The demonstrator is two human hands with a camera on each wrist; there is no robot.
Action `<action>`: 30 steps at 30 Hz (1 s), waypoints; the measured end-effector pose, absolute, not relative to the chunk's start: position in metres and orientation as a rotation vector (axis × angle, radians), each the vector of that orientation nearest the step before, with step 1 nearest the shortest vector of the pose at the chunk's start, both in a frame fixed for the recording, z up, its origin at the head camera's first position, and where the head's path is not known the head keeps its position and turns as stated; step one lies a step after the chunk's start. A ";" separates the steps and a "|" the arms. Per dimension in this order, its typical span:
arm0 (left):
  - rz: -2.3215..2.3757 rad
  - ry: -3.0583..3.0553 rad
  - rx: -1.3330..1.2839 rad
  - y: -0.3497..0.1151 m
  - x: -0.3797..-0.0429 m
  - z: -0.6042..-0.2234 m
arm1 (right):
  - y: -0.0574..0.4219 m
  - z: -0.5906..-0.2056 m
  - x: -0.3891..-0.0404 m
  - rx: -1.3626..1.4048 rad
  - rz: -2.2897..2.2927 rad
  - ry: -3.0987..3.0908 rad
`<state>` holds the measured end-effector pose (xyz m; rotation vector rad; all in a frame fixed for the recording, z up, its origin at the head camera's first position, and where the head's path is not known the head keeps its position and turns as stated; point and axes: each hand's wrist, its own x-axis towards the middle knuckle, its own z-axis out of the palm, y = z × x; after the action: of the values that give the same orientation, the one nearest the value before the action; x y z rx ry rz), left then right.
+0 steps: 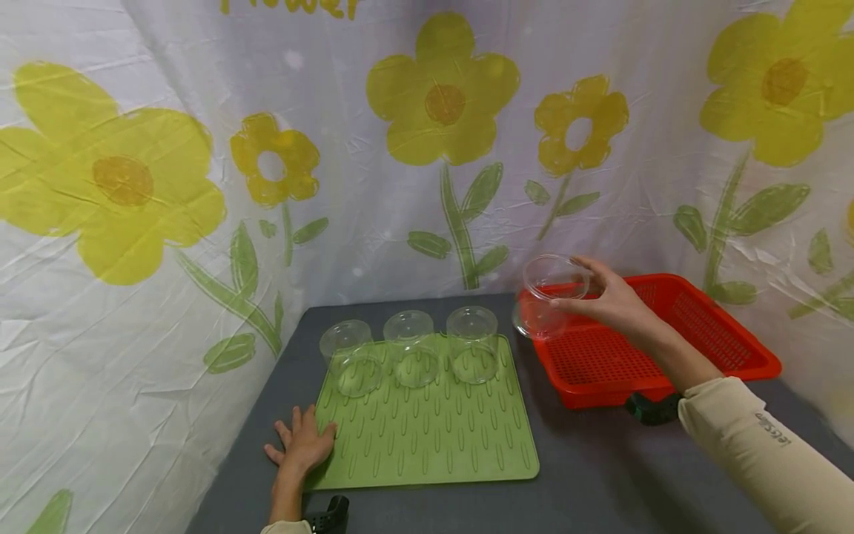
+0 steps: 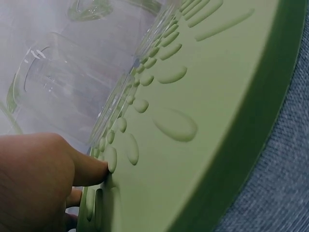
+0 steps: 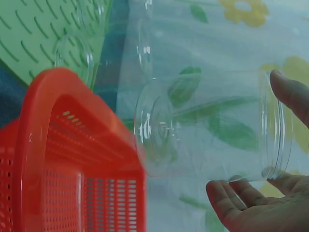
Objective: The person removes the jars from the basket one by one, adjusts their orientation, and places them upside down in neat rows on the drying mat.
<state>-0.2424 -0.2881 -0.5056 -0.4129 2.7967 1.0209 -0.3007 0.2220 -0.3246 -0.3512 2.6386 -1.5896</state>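
My right hand (image 1: pixel 610 298) grips a clear plastic jar (image 3: pixel 207 128) around its rim, thumb on one side and fingers on the other. The jar hangs above the table, its round base pointing down and overlapping the red basket's left corner in the head view. My left hand (image 1: pixel 305 443) rests with spread fingers at the left edge of a green mat (image 1: pixel 434 452), the thumb (image 2: pixel 91 169) lying on the mat. Three more clear jars stand in a row along the mat's far side: a left one (image 1: pixel 350 360), a middle one (image 1: pixel 410 348) and a right one (image 1: pixel 472 345).
A red perforated basket (image 1: pixel 580 397) sits right of the mat on the dark grey table (image 1: pixel 574 475). Behind the table hangs a white curtain (image 1: pixel 360 222) printed with yellow flowers. Both wrists wear dark camera mounts.
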 end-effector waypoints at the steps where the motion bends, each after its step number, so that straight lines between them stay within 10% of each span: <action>1: 1.020 2.795 -0.414 -0.289 -0.243 -0.506 | 0.220 -0.324 -0.300 -0.355 -1.585 2.639; 30: 1.401 3.243 -0.289 -0.268 -0.255 -0.462 | 0.171 -0.319 -0.286 -0.516 -1.569 2.596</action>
<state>-0.2553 -0.2677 -0.4615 -0.2893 3.2434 1.4012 -0.2863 0.1715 -0.3190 -0.5156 2.5962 -1.5689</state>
